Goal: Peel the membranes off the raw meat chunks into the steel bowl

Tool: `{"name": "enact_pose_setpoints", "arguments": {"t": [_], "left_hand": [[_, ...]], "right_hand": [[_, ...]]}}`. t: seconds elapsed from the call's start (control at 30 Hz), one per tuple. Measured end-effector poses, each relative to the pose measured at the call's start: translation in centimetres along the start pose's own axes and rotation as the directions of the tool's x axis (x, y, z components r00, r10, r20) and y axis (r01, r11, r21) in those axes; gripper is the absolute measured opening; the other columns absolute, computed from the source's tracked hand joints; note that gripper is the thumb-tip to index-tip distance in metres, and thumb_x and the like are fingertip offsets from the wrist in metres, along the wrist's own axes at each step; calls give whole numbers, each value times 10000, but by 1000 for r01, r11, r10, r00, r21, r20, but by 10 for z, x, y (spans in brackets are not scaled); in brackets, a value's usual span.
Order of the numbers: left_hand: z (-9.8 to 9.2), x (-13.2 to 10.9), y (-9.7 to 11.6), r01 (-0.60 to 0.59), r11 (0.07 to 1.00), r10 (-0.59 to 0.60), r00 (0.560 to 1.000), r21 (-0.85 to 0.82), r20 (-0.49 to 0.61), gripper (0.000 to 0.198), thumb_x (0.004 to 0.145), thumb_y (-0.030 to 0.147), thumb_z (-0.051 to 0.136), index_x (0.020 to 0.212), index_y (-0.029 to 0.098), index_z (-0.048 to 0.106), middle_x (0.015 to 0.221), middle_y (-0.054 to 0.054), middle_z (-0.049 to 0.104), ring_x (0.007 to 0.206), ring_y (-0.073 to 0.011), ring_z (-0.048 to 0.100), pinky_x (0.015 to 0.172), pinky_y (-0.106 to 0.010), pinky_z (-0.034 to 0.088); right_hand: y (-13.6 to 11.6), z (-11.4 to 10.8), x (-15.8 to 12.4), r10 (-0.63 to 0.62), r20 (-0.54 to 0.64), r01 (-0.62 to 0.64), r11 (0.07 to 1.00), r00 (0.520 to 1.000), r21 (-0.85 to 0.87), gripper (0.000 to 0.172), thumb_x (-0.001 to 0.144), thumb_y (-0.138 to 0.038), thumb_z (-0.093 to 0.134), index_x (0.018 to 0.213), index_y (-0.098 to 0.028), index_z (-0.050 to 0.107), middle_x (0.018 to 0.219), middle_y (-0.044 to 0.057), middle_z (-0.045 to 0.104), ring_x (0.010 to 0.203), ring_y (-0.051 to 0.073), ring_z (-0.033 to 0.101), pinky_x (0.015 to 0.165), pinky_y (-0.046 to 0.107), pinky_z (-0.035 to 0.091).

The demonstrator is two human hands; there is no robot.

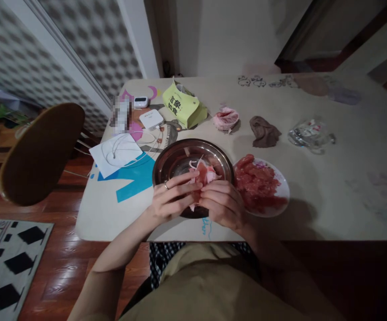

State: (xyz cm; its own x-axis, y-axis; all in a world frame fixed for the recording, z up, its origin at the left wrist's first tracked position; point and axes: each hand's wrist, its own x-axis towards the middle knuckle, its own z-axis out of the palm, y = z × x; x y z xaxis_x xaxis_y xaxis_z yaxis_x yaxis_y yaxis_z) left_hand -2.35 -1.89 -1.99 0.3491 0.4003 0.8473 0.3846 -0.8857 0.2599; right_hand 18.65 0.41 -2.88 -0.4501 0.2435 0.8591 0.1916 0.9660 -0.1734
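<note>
Left hand (171, 198) and right hand (223, 203) are pinching pulp (204, 174) over the bowl (166, 162). It is looking soft and slippery — holding its white edge seems safest.

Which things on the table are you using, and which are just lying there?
Using: left hand, right hand, fruit, bowl, plate.
Lying about: yellow bag, brown cloth, plastic wrapper, white box, cable.

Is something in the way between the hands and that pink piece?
No, nothing visible. The left hand and right hand both grip the pink piece directly, just above the metal bowl.
</note>
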Motion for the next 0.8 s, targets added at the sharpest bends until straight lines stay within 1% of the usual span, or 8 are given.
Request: {"name": "enact_pose_setpoints", "arguments": {"t": [0.13, 0.27, 0.37, 0.47, 0.57, 0.67, 0.73, 0.8], "left_hand": [[2, -3, -1, -1, 1000, 1, 999, 1, -33, 110, 986, 210, 602, 1071, 196, 671, 1205, -92, 749, 1332, -284, 626, 982, -452, 655], [5, -4, -1, 9, 1000, -10, 997, -17, -73, 117, 1001, 229, 574, 1076, 199, 659, 1165, -85, 758, 1290, -288, 657, 942, -456, 673], [6, -7, -1, 64, 996, -71, 990, -60, -124, 110, 990, 239, 605, 1093, 208, 633, 1157, -76, 756, 1230, -279, 697, 915, -449, 679], [6, -9, -1, 114, 983, -134, 981, -141, -140, 164, 974, 224, 639, 1135, 205, 609, 1180, -96, 745, 1218, -282, 702, 949, -484, 655], [4, -5, 1, 202, 957, -223, 972, -210, -81, 167, 975, 225, 642, 1136, 194, 613, 1205, -123, 727, 1244, -290, 682, 1022, -530, 606], [3, 4, 5, 362, 911, -359, 932, -197, 54, 240, 923, 257, 723, 1133, 181, 636, 1264, -151, 690, 1255, -278, 666, 1051, -485, 582], [4, 9, 7, 405, 894, -387, 913, -189, 128, 341, 890, 253, 760, 1193, 164, 632, 1258, -159, 691, 1255, -264, 663, 1052, -443, 578], [5, 11, 8, 386, 904, -362, 919, -182, 154, 417, 895, 237, 752, 1277, 154, 609, 1256, -158, 699, 1273, -255, 654, 1070, -441, 569]], "right_hand": [[0, 2, 5, -31, -40, 31, 999, 999, 10, 216, 995, -118, 501, 1018, -228, 686, 1011, 21, 750, 1053, 151, 698, 969, 338, 611], [2, 1, 11, -83, -38, 83, 996, 996, 11, 226, 1014, -150, 496, 922, -256, 673, 998, -4, 748, 1007, 134, 699, 924, 323, 617], [4, 0, 11, -110, -29, 111, 993, 994, 40, 205, 1004, -151, 517, 923, -258, 672, 996, -4, 752, 1003, 135, 700, 935, 340, 619], [7, -2, 7, -109, -10, 109, 993, 994, 51, 199, 994, -135, 524, 961, -264, 672, 1013, -11, 754, 1025, 137, 700, 937, 350, 628], [10, -4, 0, -62, 4, 62, 998, 998, 2, 207, 996, -148, 525, 1015, -293, 672, 1026, -21, 760, 1011, 138, 708, 917, 346, 639], [14, -3, -5, 23, -24, -24, 998, 999, -63, 227, 979, -136, 542, 1101, -277, 671, 1043, 9, 767, 994, 154, 715, 897, 342, 644], [18, 0, -7, 87, -58, -90, 994, 995, -54, 276, 966, -101, 528, 1167, -234, 661, 1073, 53, 765, 1023, 172, 724, 894, 343, 648], [20, 3, -7, 146, -83, -149, 989, 986, -24, 320, 958, -70, 510, 1202, -219, 653, 1091, 70, 765, 1047, 183, 733, 907, 354, 650]]}}
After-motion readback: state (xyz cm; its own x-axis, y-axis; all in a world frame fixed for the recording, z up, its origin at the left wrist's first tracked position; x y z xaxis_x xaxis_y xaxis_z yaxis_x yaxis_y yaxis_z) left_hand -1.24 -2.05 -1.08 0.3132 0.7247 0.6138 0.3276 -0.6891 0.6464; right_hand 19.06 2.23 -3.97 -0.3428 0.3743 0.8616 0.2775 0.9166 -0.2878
